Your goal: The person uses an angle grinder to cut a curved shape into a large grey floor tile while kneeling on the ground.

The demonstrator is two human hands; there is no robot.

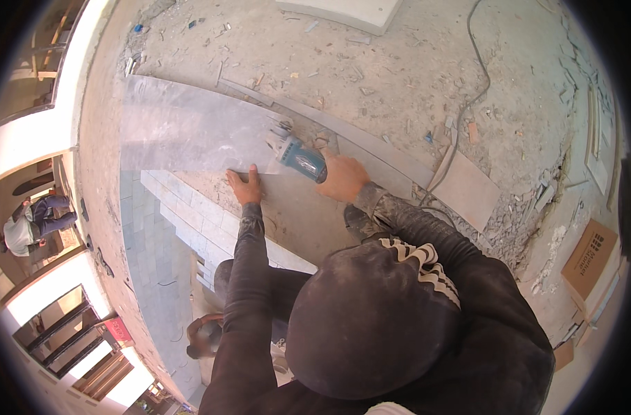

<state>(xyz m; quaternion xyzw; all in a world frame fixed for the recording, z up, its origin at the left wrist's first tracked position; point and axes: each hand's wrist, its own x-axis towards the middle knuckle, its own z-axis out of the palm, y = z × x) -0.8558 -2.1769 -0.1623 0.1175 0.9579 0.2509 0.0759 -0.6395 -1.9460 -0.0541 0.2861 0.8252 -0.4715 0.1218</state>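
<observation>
My right hand (pixel 344 177) is wrapped round the rear body of a teal angle grinder (pixel 304 160). The grinder's disc end rests at or just over the right part of a large grey tile (pixel 191 128); I cannot tell whether the disc touches it. My left hand (pixel 244 185) lies at the tile's near edge, fingers spread, left of the grinder. The tile is smooth, with whitish dusty smears. Below it, a strip of pale small-block tiling (pixel 191 204) runs diagonally toward my legs.
A grey cable (pixel 471 104) curves across the rubble-strewn ground at right. A smaller tile piece (pixel 465 190) and a cardboard box (pixel 590 254) lie there. A pale slab (pixel 346 10) lies at the top. One person (pixel 22 228) is at far left, another (pixel 205 335) near my left arm.
</observation>
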